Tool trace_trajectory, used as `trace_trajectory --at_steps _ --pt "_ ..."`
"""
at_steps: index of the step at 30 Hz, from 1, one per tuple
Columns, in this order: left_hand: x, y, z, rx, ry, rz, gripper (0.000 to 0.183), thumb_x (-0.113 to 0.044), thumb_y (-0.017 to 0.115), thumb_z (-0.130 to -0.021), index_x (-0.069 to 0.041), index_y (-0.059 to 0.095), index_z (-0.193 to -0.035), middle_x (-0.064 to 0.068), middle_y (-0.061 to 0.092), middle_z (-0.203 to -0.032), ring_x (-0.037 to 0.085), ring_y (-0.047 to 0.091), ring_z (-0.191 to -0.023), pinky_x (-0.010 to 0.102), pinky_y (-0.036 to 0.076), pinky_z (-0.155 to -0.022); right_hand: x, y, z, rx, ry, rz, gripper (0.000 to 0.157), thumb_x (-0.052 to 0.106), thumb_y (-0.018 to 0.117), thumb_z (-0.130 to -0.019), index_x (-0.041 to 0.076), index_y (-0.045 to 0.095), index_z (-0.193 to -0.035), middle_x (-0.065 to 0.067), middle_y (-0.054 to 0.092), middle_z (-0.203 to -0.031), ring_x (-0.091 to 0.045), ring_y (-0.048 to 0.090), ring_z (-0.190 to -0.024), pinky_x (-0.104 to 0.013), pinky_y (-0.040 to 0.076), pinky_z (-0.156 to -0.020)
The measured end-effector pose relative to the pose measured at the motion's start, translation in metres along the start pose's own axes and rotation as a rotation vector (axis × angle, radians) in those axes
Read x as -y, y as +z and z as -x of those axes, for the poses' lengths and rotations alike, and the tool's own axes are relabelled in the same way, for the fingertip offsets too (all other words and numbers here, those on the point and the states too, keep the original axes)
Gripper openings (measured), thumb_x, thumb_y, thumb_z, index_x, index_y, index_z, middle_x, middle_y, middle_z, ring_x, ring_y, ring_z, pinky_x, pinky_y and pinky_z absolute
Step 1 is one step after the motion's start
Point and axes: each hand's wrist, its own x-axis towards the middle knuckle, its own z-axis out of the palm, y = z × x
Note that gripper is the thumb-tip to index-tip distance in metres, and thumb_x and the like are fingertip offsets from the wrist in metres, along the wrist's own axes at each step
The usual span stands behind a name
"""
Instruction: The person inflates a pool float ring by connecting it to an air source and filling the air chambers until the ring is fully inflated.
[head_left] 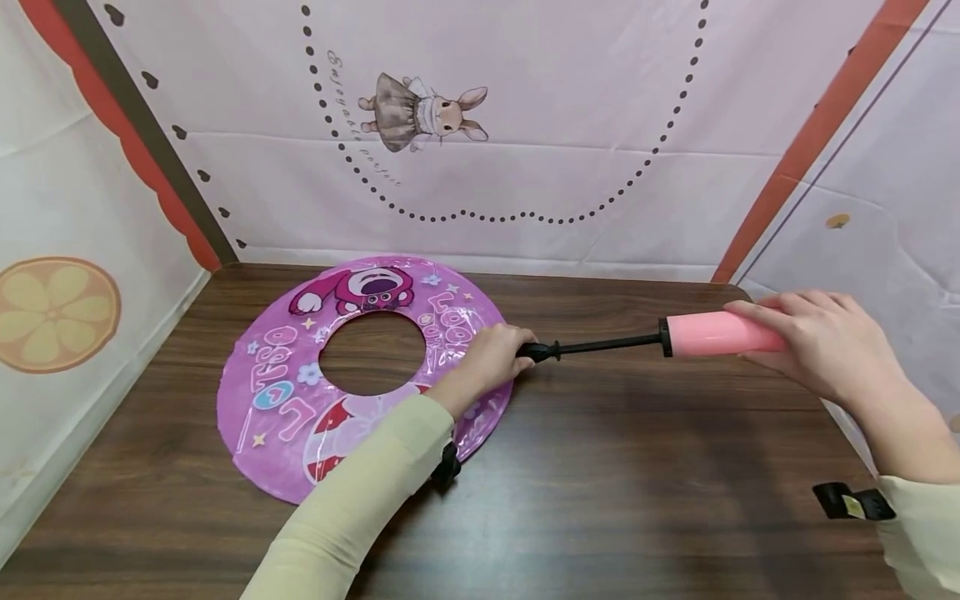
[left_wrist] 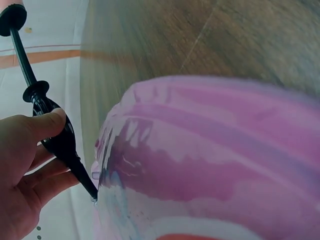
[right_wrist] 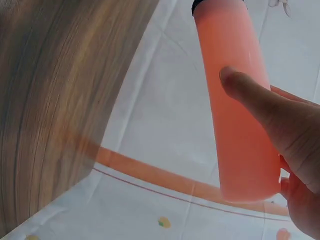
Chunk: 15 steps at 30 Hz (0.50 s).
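Note:
A pink hand pump (head_left: 716, 333) is stretched out sideways over the table, its black rod drawn out of the pink barrel. My right hand (head_left: 813, 342) grips the barrel, thumb along its side in the right wrist view. With thumb and fingers my left hand (head_left: 491, 358) holds the black nozzle end (left_wrist: 62, 137) of the pump. The nozzle's tip meets the edge of a purple swim ring (head_left: 262, 450), at a clear valve. Puffed out with air, the ring lies on the left of the table, printed with a bear, flowers and letters.
The brown wooden table (head_left: 600, 500) runs back to a pale printed cloth wall (head_left: 540, 100) with a rabbit on it. More cloth hangs at the left (head_left: 90, 417) and right (head_left: 885, 200). Black straps circle both wrists.

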Motion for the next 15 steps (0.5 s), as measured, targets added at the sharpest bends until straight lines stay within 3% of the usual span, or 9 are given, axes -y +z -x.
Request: trace_trajectory --at_steps 2,4,9,15 --pt "0.000 0.000 0.000 -0.008 0.002 0.002 0.030 -0.027 0.070 -0.081 -0.016 0.066 -0.108 0.003 0.069 -0.098 0.019 0.064 -0.087 0.032 0.051 -0.080 0.001 0.003 -0.003 -0.010 -0.018 -0.004 0.054 0.037 0.080 -0.066 0.017 0.062 -0.112 -0.012 0.064 -0.096 -0.039 0.055 -0.088 -0.054 0.041 -0.077" --pt "0.000 0.000 -0.001 -0.018 0.014 -0.005 0.029 -0.027 0.070 -0.081 -0.016 0.066 -0.107 0.003 0.069 -0.098 0.018 0.064 -0.087 0.032 0.052 -0.080 0.012 0.011 -0.012 -0.022 -0.058 -0.012 0.065 0.009 0.084 -0.051 0.016 0.063 -0.111 -0.013 0.064 -0.095 -0.038 0.056 -0.088 -0.053 0.041 -0.074" --pt "-0.004 0.002 -0.001 -0.043 0.051 -0.054 0.028 -0.026 0.070 -0.081 -0.015 0.067 -0.106 0.002 0.070 -0.099 0.018 0.065 -0.088 0.032 0.053 -0.079 0.052 0.041 -0.039 -0.063 -0.165 0.012 0.057 0.016 0.084 -0.057 0.015 0.064 -0.110 -0.013 0.064 -0.092 -0.036 0.058 -0.085 -0.048 0.042 -0.066" --pt "-0.004 0.004 0.000 -0.062 0.029 -0.042 0.028 -0.025 0.070 -0.080 -0.015 0.067 -0.107 0.003 0.069 -0.099 0.018 0.065 -0.088 0.032 0.052 -0.079 0.081 0.056 -0.058 -0.073 -0.167 0.031 0.056 0.020 0.085 -0.058 0.018 0.064 -0.110 -0.012 0.064 -0.092 -0.034 0.057 -0.087 -0.048 0.043 -0.070"
